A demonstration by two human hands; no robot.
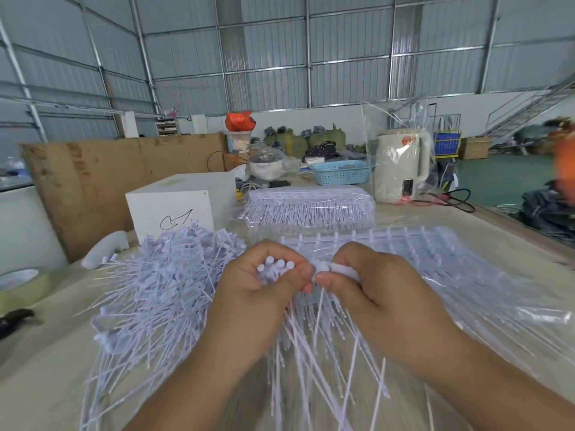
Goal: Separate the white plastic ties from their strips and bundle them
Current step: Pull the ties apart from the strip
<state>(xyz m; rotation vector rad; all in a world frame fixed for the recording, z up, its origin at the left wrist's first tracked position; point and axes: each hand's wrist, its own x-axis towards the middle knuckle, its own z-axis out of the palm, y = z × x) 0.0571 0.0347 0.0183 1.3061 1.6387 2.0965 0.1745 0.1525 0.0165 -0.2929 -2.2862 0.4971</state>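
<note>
White plastic ties (311, 343) fan down and toward the viewer from both hands, their heads bunched up at the fingers, tails splayed over the near part of the table (40, 377). Left hand (264, 284) has its grip curled round a small clutch of tie heads, the round ends poking up above the fingers; right hand (367, 284) pinches the white strip (334, 269) just beside the left thumb, grip narrow, thumb and forefinger closed on it. Looks like mid-separation, ties being pulled off the strip one clutch at a time. Done so far, by my read: a big loose heap of ties (161, 284) on the left, touching the left wrist area, messy and crossing every which way, no band or wrap visible on it, so bundling seems not yet started. Left to do: a flat sheet of strips in clear plastic (451, 265) under and to the right of the hands, teeth still in rows, and a thick stack of more strips (311, 206) farther back at centre, apparently untouched. So roughly partway, plenty remaining. Around that: white box (174, 206) with a scribble far left of the stack, tape roll (21, 284) at the left edge, a dark tool (15, 318) near it (cannot tell what), blue basket (342, 172) and a cream kettle in a bag (401, 166) at the far side.
</note>
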